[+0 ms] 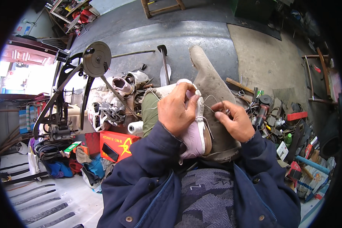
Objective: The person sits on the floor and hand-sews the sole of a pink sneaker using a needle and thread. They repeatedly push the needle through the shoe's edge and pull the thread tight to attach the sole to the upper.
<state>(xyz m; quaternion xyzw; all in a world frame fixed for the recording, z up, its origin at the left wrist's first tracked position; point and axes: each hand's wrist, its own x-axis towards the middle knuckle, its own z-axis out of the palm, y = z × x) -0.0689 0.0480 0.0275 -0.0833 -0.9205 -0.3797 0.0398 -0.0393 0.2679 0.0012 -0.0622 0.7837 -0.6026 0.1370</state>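
A pale lilac sneaker (193, 138) with a white and tan sole lies on its side across my lap. My left hand (176, 111) is closed around its upper part, thumb and fingers near the sole edge. To the right, my right hand (236, 121) pinches a thin pale thread (209, 96), which loops over toward the sole. A thin dark strand (210, 129) hangs beside the sole; I cannot tell what it is. Under the shoe, a worn grey-brown cloth (212, 78) covers my leg. Whatever else sits between the fingertips is too small to make out.
A hand-cranked machine with a round wheel (96, 59) stands at left. Nearby are a white thread spool (135, 127), a red box (119, 146) and a loose sneaker (123, 86). Tools and scraps crowd the right, including a red block (296, 116) and a green bottle (288, 140).
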